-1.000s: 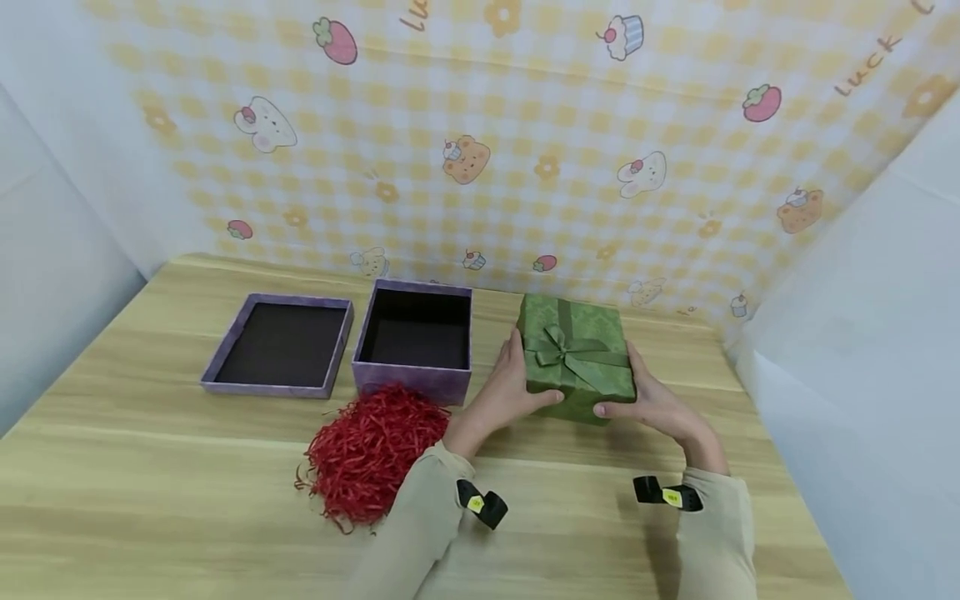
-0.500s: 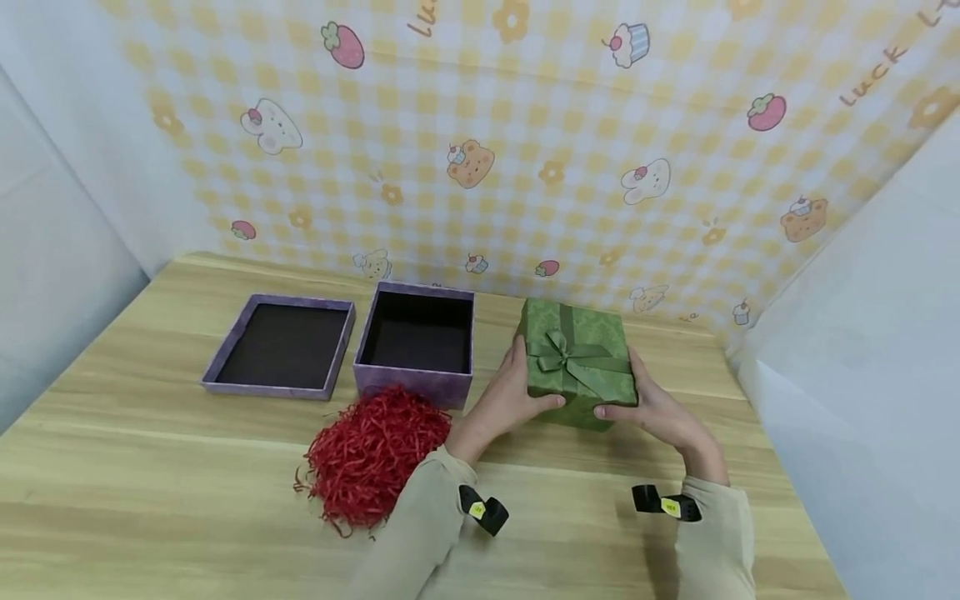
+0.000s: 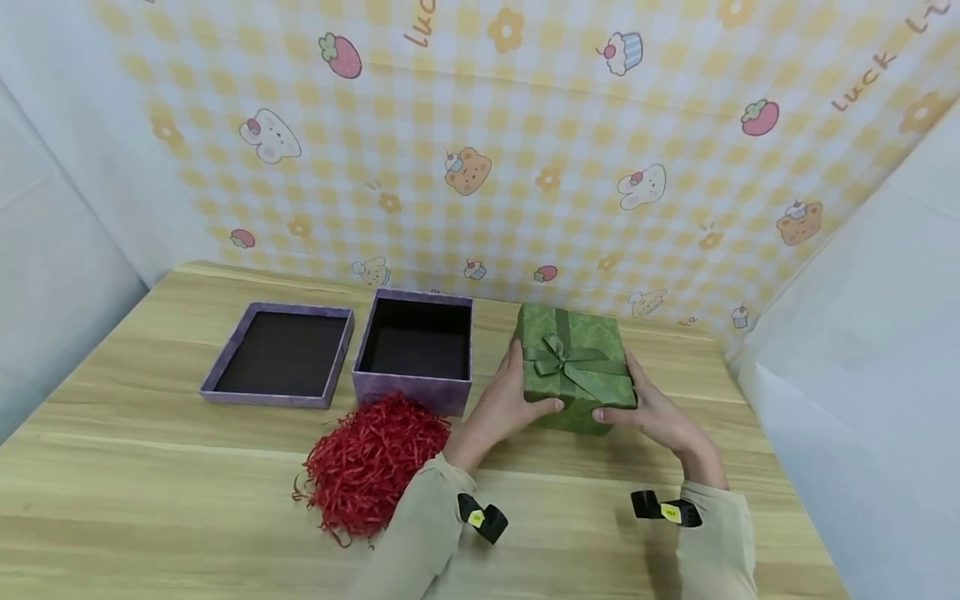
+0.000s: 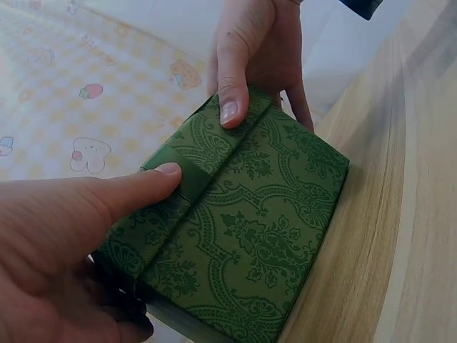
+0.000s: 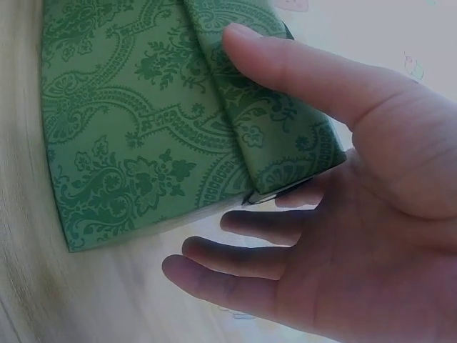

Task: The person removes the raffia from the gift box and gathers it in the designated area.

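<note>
A green patterned gift box (image 3: 581, 342) with a lid and a ribbon bow (image 3: 557, 358) stands at the right rear of the wooden table. My left hand (image 3: 501, 410) grips its left side, fingers along the side wall and thumb on the front of the lid. On the opposite side my right hand (image 3: 660, 415) holds it likewise, its thumb (image 5: 278, 61) pressed on the lid's front edge. In the left wrist view, the left thumb (image 4: 146, 189) lies over the ribbon band. The right hand's other fingers (image 5: 235, 261) spread beside the box wall.
Left of the gift box stands an uncovered purple box (image 3: 412, 390) with a black inside. Its matching lid (image 3: 277, 354) lies upturned farther left. Red shredded paper (image 3: 367, 471) is heaped in front, beside the left forearm. A checked cloth (image 3: 525, 125) hangs behind the table.
The head view shifts slightly. Both hands keep the same hold on the gift box, which stays in nearly the same place.
</note>
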Demonstrator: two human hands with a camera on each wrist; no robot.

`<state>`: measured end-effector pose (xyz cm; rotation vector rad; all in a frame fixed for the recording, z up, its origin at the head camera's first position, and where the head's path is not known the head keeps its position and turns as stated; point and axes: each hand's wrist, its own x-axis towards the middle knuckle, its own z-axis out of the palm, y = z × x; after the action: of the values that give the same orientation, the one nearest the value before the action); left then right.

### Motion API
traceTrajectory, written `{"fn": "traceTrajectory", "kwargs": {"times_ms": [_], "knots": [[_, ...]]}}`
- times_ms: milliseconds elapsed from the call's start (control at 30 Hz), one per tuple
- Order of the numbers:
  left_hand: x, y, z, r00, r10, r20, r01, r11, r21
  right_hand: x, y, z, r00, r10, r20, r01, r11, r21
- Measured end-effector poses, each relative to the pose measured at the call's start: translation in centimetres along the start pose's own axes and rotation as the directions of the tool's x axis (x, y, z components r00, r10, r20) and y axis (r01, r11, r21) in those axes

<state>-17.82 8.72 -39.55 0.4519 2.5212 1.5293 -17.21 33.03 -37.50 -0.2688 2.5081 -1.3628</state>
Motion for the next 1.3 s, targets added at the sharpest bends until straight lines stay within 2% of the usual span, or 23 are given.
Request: {"fn": "traceTrajectory", "kwargs": {"times_ms": [133,233,333,467,600,733,1033,1300], "knots": [[0.2,-0.1,-0.3,0.996,0.071,-0.059,-0.072,0.997,-0.006,0.0,-0.2,0.1,1.0,-0.005,-0.014,0.005,1.0,-0.004],[0.2,-0.3,-0.5,0.99,0.12,-0.077,-0.121,0.993,-0.003,0.0,-0.3,0.2,1.0,0.007,-0.02,-0.008,1.0,-0.012],[0.2,-0.4,-0.7,0.99,0.116,-0.076,-0.116,0.993,0.007,0.2,-0.3,0.4,1.0,0.009,-0.022,-0.009,1.0,-0.003],[0.2,-0.6,-1.0,0.99,0.091,-0.106,-0.091,0.996,0.002,0.5,-0.6,0.5,1.0,0.002,-0.012,-0.003,1.0,-0.005],[0.4,-0.4,-0.8,0.987,0.116,-0.114,-0.116,0.993,0.001,0.1,-0.7,0.2,1.0,0.017,-0.025,-0.018,1.0,-0.021],[0.6,0.1,-0.4,0.987,0.116,-0.113,-0.116,0.993,0.01,-0.5,-0.7,-0.3,0.999,0.028,-0.043,-0.029,0.999,-0.02],[0.5,0.8,-0.1,0.98,0.149,-0.13,-0.153,0.988,-0.02,-1.1,-0.8,-0.9,0.998,-0.012,-0.062,0.013,1.0,0.003],[-0.1,0.6,-0.8,0.978,0.148,-0.149,-0.151,0.988,-0.01,-0.6,-0.9,-0.1,0.999,-0.022,-0.047,0.024,0.999,0.038]]}}
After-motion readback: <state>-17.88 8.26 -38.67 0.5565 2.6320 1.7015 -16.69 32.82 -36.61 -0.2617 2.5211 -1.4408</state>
